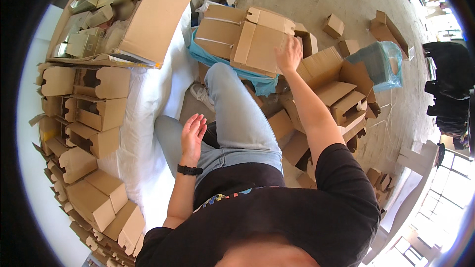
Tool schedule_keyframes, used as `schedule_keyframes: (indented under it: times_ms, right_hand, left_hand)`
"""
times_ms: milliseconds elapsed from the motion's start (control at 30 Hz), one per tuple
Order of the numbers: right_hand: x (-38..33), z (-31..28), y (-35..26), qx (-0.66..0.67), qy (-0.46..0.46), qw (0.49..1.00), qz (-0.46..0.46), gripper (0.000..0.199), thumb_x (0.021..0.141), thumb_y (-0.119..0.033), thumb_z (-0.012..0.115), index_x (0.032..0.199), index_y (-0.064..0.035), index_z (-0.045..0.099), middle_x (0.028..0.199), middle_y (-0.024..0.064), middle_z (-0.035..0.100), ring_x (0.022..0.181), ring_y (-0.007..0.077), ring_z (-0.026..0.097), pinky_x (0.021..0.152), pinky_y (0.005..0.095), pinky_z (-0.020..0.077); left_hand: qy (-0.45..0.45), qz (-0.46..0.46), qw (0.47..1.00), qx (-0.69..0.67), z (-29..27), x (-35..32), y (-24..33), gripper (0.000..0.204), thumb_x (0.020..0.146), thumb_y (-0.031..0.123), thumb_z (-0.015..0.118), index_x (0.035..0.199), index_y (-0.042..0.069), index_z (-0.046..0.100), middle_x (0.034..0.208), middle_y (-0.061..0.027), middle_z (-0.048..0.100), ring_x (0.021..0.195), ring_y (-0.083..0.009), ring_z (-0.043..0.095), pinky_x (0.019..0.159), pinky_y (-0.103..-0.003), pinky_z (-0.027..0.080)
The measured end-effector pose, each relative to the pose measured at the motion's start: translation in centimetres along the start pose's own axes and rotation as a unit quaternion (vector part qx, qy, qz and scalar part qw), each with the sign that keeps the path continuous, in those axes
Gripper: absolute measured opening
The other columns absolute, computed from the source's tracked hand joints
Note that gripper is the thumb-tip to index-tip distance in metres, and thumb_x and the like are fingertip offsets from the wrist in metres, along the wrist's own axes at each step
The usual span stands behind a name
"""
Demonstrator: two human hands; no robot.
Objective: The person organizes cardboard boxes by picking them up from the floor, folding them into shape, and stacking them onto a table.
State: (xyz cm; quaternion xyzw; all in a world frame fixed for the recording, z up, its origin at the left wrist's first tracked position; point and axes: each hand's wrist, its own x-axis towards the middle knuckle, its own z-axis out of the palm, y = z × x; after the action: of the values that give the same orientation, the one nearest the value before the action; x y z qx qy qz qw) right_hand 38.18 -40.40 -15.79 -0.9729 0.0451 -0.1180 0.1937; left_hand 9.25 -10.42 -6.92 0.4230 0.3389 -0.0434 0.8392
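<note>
My right hand [289,55] reaches forward to the right edge of a flat, folded cardboard carton [260,44]. Its fingers are stretched out along that edge, and the fingertips are partly hard to make out. The carton lies beside a strapped bundle of flattened cardboard [217,30], both on blue plastic wrapping [267,85] in front of my knees. Over my lap hovers my left hand [193,136], open and palm turned inward, touching nothing; a black watch [190,170] circles that wrist.
At the far left a large open carton [153,20] holds several small pale boxes [81,44]. Rows of folded brown boxes [94,193] line the left side, next to white sheeting [136,133]. Open boxes [341,100] pile up at right, near a blue plastic-wrapped bundle [381,66].
</note>
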Motion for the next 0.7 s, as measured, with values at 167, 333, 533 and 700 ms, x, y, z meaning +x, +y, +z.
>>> schedule_keyframes:
  times_ms: [167,333,533,700]
  right_hand:
    - [0.6,-0.4,-3.4,-0.069,-0.176,0.97,-0.153,0.097,0.064,-0.044,0.078,0.144,-0.0342,0.024,0.152,0.0091,0.012,0.14,0.0316,0.011,0.108,0.06,0.0173]
    - [3.9,1.4,-4.4,-0.143,-0.306,0.928,-0.159,0.113,0.055,-0.05,0.082,0.146,-0.036,0.017,0.155,0.0073,0.003,0.142,0.0321,0.004,0.107,0.0645,0.0167]
    - [4.5,3.1,-4.1,-0.118,-0.372,0.911,-0.132,0.115,0.054,-0.049,0.083,0.146,-0.0369,0.015,0.155,0.0069,0.002,0.142,0.0333,0.005,0.106,0.0653,0.0183]
    - [4.5,3.6,-4.1,-0.106,-0.381,0.911,-0.112,0.114,0.055,-0.044,0.085,0.146,-0.037,0.015,0.155,0.0061,0.001,0.142,0.0323,0.003,0.108,0.0639,0.0167]
  left_hand:
    - [-0.003,-0.011,0.999,0.051,0.2,0.1,0.1,0.032,0.093,0.012,0.05,0.123,0.001,0.047,0.121,-0.0108,0.055,0.109,-0.018,0.055,0.093,-0.031,0.045]
    - [0.001,-0.028,0.995,0.1,0.7,1.0,0.5,0.032,0.094,0.013,0.051,0.123,0.001,0.047,0.122,-0.0108,0.055,0.109,-0.0187,0.054,0.093,-0.031,0.045]
    - [0.03,-0.085,0.991,0.098,0.4,2.1,0.0,0.033,0.093,0.013,0.051,0.124,0.001,0.047,0.12,-0.0103,0.055,0.109,-0.0189,0.054,0.094,-0.031,0.044]
    - [0.017,-0.122,0.988,0.089,1.7,3.4,0.4,0.032,0.093,0.013,0.051,0.123,0.001,0.048,0.12,-0.0102,0.056,0.109,-0.0192,0.054,0.094,-0.031,0.044]
